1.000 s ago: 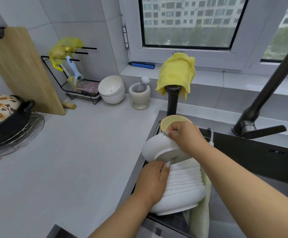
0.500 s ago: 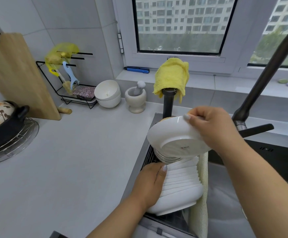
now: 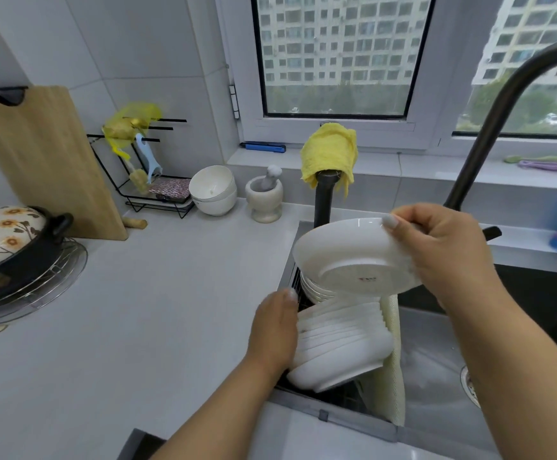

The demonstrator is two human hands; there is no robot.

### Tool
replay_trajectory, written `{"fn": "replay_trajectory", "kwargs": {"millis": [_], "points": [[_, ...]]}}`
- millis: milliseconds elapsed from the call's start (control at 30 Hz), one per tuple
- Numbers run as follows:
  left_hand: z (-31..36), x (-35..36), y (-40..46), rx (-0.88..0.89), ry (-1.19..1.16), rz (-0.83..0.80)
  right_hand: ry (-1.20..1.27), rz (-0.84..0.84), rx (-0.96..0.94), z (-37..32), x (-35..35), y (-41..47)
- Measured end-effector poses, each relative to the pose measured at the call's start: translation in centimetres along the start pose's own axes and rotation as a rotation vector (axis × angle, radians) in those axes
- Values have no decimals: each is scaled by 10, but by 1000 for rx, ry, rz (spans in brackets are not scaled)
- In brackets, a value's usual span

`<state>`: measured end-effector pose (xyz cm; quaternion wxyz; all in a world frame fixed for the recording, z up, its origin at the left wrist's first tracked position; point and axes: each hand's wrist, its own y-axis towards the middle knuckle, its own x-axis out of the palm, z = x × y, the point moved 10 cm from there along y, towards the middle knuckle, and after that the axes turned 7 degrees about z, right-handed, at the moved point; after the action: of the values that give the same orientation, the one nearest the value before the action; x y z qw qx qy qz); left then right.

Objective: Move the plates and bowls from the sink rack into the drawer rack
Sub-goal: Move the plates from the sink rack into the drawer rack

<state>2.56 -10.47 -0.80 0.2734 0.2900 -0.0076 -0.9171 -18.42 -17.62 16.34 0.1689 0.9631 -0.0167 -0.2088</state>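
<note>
My right hand (image 3: 449,254) grips a white plate (image 3: 350,260) by its right rim and holds it tilted, underside towards me, above the sink rack (image 3: 295,280). Below it a row of white plates (image 3: 340,336) stands on edge in the rack, with a few stacked bowls (image 3: 313,288) behind them. My left hand (image 3: 275,327) rests with its fingers against the left edge of that row; whether they curl round a plate is hidden. The drawer rack is out of sight.
A black tap (image 3: 502,121) arches over the sink (image 3: 436,353). A yellow cloth (image 3: 330,154) hangs on a black post. On the counter (image 3: 154,310) stand stacked white bowls (image 3: 212,190), a mortar (image 3: 264,197), a utensil rack (image 3: 144,167), a cutting board (image 3: 38,154) and a lidded pot (image 3: 8,240).
My right hand has lifted the plate up out of the rack and carried it rightward. My left hand stayed against the row of plates.
</note>
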Motion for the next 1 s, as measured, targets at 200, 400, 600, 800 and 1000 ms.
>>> {"fn": "replay_trajectory", "kwargs": {"millis": [200, 400, 600, 800, 1000], "points": [[-13, -54, -39, -813, -826, -30, 18, -74, -256, -53, 31, -48], [-1, -102, -89, -1005, -1382, -70, 44, -287, -727, -114, 89, -121], [-44, -175, -151, -895, -1421, 418, 286, -506, -691, -135, 133, -166], [-66, -224, -246, -821, -1388, 917, 330, -683, -441, -119, 177, -207], [-56, -258, -362, -725, -1226, 1231, 533, -1212, 237, -107, 218, -321]]}}
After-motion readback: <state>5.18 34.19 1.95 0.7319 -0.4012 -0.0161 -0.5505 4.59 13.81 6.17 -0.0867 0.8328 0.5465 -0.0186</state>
